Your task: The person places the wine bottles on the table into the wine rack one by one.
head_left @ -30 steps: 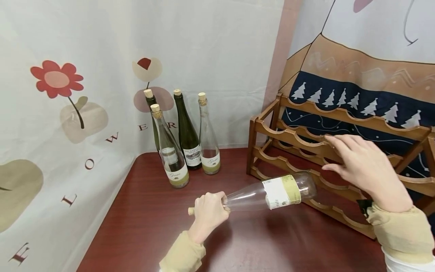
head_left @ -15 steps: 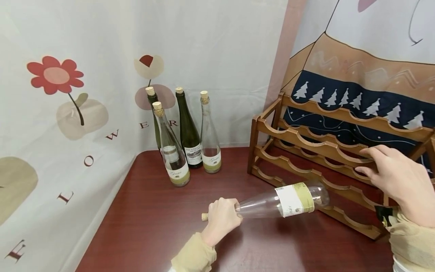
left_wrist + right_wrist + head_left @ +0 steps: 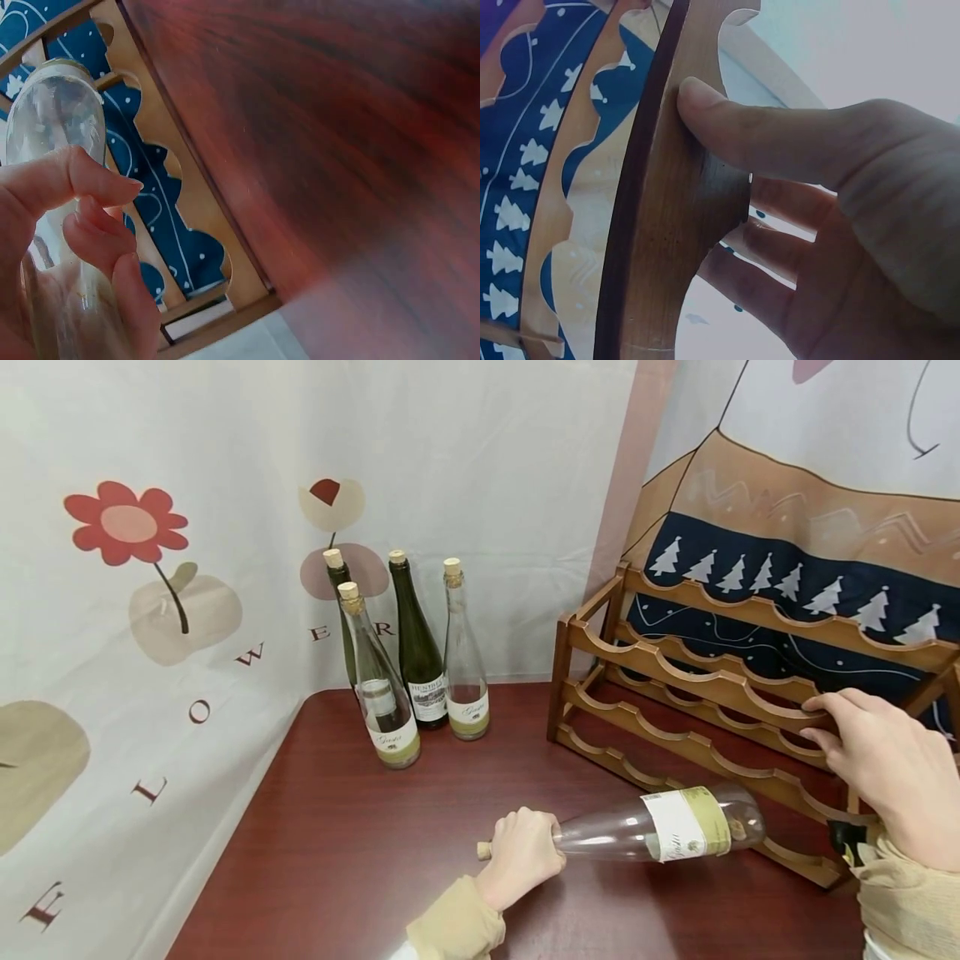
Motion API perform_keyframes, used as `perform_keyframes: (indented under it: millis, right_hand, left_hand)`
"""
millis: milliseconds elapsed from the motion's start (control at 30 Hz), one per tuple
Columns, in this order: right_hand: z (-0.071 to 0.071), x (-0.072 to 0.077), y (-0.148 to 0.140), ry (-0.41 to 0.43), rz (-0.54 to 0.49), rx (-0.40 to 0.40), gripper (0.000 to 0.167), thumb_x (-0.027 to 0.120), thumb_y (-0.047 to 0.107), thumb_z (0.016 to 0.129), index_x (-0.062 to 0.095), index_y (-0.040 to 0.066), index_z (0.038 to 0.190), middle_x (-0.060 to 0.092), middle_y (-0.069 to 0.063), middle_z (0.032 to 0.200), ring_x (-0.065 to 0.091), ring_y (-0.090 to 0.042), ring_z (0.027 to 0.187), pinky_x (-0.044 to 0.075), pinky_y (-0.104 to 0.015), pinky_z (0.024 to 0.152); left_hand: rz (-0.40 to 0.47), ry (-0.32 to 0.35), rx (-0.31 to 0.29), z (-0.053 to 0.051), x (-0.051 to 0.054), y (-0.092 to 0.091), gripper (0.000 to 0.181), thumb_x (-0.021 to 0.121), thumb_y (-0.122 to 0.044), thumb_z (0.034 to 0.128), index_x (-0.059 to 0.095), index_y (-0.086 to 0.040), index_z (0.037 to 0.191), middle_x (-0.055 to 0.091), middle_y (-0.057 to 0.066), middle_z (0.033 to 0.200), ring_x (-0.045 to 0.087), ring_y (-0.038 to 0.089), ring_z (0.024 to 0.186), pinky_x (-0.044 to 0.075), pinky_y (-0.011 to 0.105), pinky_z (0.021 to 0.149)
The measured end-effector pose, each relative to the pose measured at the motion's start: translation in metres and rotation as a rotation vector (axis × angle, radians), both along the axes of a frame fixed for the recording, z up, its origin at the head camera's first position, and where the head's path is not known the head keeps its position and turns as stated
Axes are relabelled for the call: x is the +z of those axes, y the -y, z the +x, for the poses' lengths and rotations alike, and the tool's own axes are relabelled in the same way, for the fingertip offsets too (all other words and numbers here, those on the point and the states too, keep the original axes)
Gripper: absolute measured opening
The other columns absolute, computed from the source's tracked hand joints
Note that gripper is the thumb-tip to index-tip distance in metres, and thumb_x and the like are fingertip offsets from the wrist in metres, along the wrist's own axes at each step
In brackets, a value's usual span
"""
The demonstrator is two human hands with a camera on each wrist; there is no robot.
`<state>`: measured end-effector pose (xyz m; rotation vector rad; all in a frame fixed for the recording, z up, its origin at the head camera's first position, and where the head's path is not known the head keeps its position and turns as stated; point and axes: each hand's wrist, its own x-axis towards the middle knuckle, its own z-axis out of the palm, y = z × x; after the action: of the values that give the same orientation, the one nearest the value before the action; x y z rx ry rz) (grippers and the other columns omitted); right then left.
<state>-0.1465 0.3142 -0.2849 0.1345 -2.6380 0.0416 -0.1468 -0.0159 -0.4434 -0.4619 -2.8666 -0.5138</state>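
My left hand (image 3: pixel 523 853) grips the neck of a clear glass wine bottle (image 3: pixel 611 837), its cork poking out past the little-finger side. Held sideways over the table, the bottle points its base right, in front of the lower part of a wooden wine rack (image 3: pixel 693 675). Its white-and-green label faces up. In the left wrist view, curled fingers wrap the clear bottle (image 3: pixel 64 112). My right hand (image 3: pixel 888 764) holds the rack's upper front rail. The right wrist view shows the thumb on one face of the rail (image 3: pixel 656 255) and the other fingers behind it.
Several corked bottles stand at the back left: a clear one (image 3: pixel 390 727) in front, a green one (image 3: pixel 422 652), another clear one (image 3: pixel 467 693), and a partly hidden green one. A printed curtain (image 3: pixel 525 510) hangs behind the dark red table (image 3: pixel 337 860).
My left hand has carried the bottle rightward and slightly toward me. My right hand, earlier raised with spread fingers, has moved right and taken hold of the rack's rail.
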Motion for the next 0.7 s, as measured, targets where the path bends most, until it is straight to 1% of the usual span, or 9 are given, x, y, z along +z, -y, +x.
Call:
perform_keyframes:
  millis: [100, 233, 367, 500, 633, 700]
  right_hand:
    - [0.0, 0.0, 0.0, -0.007, -0.003, -0.003, 0.026, 0.075, 0.0, 0.072, 0.061, -0.004, 0.093, 0.058, -0.026, 0.09, 0.054, -0.033, 0.068, 0.045, -0.053, 0.06]
    - [0.0, 0.001, 0.001, 0.0, -0.012, -0.011, 0.026, 0.075, 0.0, 0.073, 0.061, -0.004, 0.094, 0.058, -0.026, 0.09, 0.054, -0.034, 0.068, 0.044, -0.053, 0.059]
    - [0.0, 0.001, 0.002, 0.014, -0.023, -0.023, 0.026, 0.075, 0.001, 0.073, 0.061, -0.004, 0.094, 0.058, -0.026, 0.089, 0.054, -0.033, 0.067, 0.044, -0.053, 0.058]
    - [0.0, 0.002, 0.002, 0.028, -0.029, -0.034, 0.026, 0.075, 0.001, 0.073, 0.06, -0.004, 0.095, 0.057, -0.026, 0.089, 0.054, -0.034, 0.069, 0.043, -0.054, 0.059]
    - [-0.001, 0.002, 0.001, 0.032, -0.028, -0.029, 0.026, 0.075, 0.001, 0.072, 0.06, -0.005, 0.093, 0.058, -0.025, 0.088, 0.054, -0.033, 0.068, 0.043, -0.052, 0.058]
    - [-0.002, 0.003, 0.001, 0.03, -0.023, -0.025, 0.027, 0.075, 0.002, 0.072, 0.061, -0.004, 0.093, 0.059, -0.025, 0.087, 0.053, -0.031, 0.066, 0.042, -0.05, 0.056]
  left_hand:
    - [-0.008, 0.013, -0.008, 0.0, -0.002, -0.006, 0.014, 0.074, -0.02, 0.0538, 0.063, -0.024, 0.061, 0.062, -0.008, 0.058, 0.056, 0.017, 0.051, 0.034, 0.028, 0.046]
    - [-0.026, 0.032, -0.026, 0.001, -0.003, -0.013, 0.018, 0.073, -0.021, 0.0545, 0.056, -0.025, 0.056, 0.056, -0.009, 0.054, 0.051, 0.015, 0.05, 0.032, 0.027, 0.046]
    - [-0.048, 0.033, -0.042, 0.002, -0.004, -0.022, 0.021, 0.072, -0.021, 0.0543, 0.052, -0.025, 0.053, 0.052, -0.009, 0.052, 0.048, 0.013, 0.048, 0.031, 0.027, 0.045]
    - [-0.078, 0.041, -0.058, 0.005, -0.005, -0.033, 0.032, 0.074, -0.022, 0.0553, 0.043, -0.024, 0.048, 0.046, -0.01, 0.048, 0.043, 0.012, 0.045, 0.03, 0.028, 0.044]
    - [-0.096, 0.044, -0.062, 0.01, -0.006, -0.043, 0.04, 0.074, -0.022, 0.0551, 0.035, -0.023, 0.046, 0.043, -0.009, 0.046, 0.045, 0.013, 0.044, 0.03, 0.028, 0.043]
    - [-0.097, 0.046, -0.065, 0.011, -0.006, -0.047, 0.041, 0.073, -0.022, 0.0551, 0.034, -0.022, 0.045, 0.043, -0.008, 0.045, 0.046, 0.013, 0.044, 0.03, 0.028, 0.042]
